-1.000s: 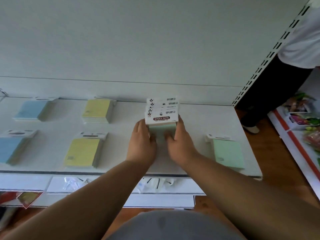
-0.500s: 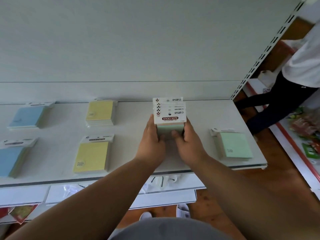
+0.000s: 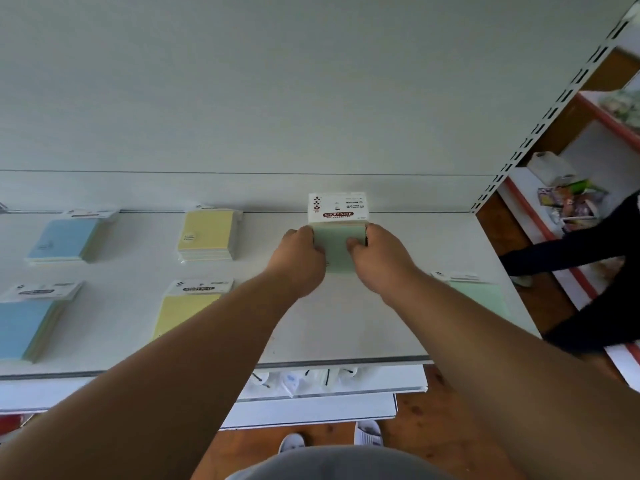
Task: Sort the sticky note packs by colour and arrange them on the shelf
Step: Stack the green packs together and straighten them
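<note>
Both hands (image 3: 341,252) apparently around green packs (image 3: 338,249)

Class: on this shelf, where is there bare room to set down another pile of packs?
Bare shelf lies between the front yellow pile and the front green pile, below both hands. Smaller gaps separate blue and yellow back piles. The left side is crowded.
</note>
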`<state>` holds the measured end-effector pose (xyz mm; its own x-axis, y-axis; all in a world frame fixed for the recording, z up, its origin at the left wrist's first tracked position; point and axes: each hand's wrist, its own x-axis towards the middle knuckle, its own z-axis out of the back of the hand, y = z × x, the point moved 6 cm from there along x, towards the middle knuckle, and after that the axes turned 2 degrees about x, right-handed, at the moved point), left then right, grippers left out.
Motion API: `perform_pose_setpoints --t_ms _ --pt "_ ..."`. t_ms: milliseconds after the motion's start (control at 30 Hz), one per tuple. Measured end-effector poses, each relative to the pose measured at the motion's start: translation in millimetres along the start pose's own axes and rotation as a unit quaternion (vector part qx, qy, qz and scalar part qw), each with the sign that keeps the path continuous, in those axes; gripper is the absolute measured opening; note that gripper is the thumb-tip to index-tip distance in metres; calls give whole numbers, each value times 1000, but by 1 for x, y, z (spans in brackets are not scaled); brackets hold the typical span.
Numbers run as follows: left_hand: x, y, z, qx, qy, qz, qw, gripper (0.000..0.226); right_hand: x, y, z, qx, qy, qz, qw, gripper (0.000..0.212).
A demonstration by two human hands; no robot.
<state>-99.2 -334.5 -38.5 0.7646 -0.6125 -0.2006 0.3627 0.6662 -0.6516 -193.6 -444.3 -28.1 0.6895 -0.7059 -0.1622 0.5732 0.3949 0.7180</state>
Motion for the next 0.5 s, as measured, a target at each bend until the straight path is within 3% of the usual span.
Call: perform_pose_setpoints --t_ms 100,200,500 --pt "13 -3 0 13 47 42 998 30 17 -5 1 -11 7 -36 999 26" --pt "23 -8 -1 -34 80 78 993 12 30 -10 -3 15 -7 -64 998 28" --pt "42 -8 -14 -137 97 122 978 33 48 -25 -1 -31 -42 -97 994 43"
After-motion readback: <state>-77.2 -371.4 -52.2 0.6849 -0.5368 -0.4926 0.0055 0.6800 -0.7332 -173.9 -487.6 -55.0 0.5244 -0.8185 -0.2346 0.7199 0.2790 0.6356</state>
